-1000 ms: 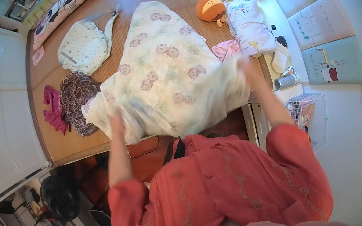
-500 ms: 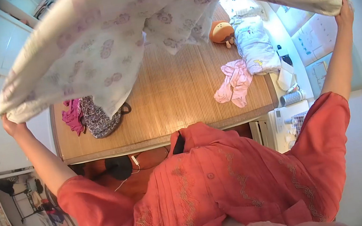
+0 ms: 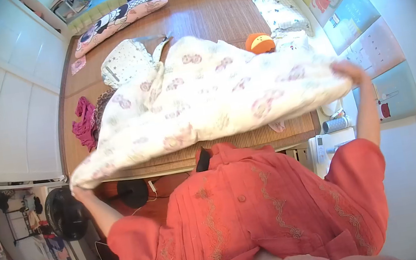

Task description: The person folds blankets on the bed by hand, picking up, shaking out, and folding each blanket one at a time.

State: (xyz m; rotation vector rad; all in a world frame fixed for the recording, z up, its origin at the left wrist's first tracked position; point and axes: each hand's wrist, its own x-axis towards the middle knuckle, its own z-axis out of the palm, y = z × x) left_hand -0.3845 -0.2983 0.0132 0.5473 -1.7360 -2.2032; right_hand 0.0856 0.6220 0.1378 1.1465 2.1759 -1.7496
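The sheet (image 3: 221,92), off-white with mauve flowers, spans the middle of the frame over the mat (image 3: 200,11), its near edge pulled into a long line from lower left to centre right. The left hand (image 3: 81,192), at the lower left, is closed on one corner; its fingers are mostly hidden by the fabric, but the grip looks tight. The right hand (image 3: 350,71), at the right of the frame, has its fingers bent over the other end (it is blurred, so how tightly they close I cannot tell). Both arms are spread wide, in red sleeves.

At the upper left of the sheet, the starry cloth (image 3: 126,62) lies right up against it. Left of the sheet, the leopard-print bag (image 3: 102,113) is partly covered by it, and the magenta cloth (image 3: 85,122) lies beside that bag. The orange toy (image 3: 260,43) sits by the sheet's far edge, upper right of centre, next to a white bundle (image 3: 292,40) that the sheet partly hides; a pillow (image 3: 280,8) lies beyond. A bit of pink cloth (image 3: 277,126) shows below the near edge, right of centre. The long cushion (image 3: 120,22) lies at a slant at the upper left, well apart from the sheet. A dark fan (image 3: 66,213) stands at the lower left, near the left hand.
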